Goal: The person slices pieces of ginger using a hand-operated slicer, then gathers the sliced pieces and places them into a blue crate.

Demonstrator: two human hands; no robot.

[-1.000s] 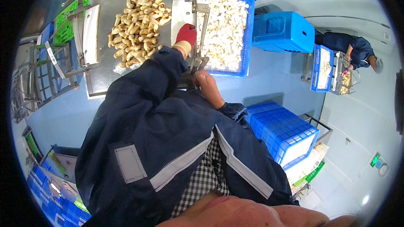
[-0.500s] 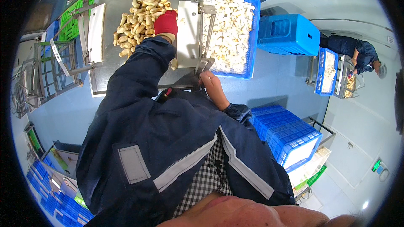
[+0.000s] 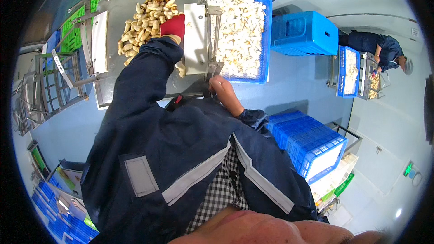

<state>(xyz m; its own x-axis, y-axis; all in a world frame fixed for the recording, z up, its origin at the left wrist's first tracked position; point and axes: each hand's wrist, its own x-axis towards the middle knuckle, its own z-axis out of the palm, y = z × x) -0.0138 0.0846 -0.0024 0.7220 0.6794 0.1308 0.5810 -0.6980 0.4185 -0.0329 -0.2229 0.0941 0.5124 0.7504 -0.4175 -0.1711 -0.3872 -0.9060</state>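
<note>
My left hand (image 3: pixel 173 27), in a red glove, rests at the right edge of a heap of elongated pale mushrooms (image 3: pixel 145 26) with brownish ends. Its fingers are hidden behind the back of the glove. A white board (image 3: pixel 195 39) with bolts stands just right of it. Under my left forearm a single mushroom (image 3: pixel 181 68) lies near the board's lower corner. My bare right hand (image 3: pixel 220 88) is closed in a fist beside the near end of a metal bar (image 3: pixel 214 69); what it holds is not visible.
Right of the bar, a blue crate (image 3: pixel 266 40) is filled with pale mushroom pieces. A blue bin (image 3: pixel 305 34) stands beyond it, with stacked blue crates (image 3: pixel 307 144) nearer. Metal tabletop (image 3: pixel 108 91) borders the heap. At far right another person (image 3: pixel 377 45) works beside a smaller crate (image 3: pixel 348 74).
The whole view has shifted slightly, so the table and crate sit further left. The lone mushroom by the board shows more beside my left sleeve. Both hands keep nearly the same places.
</note>
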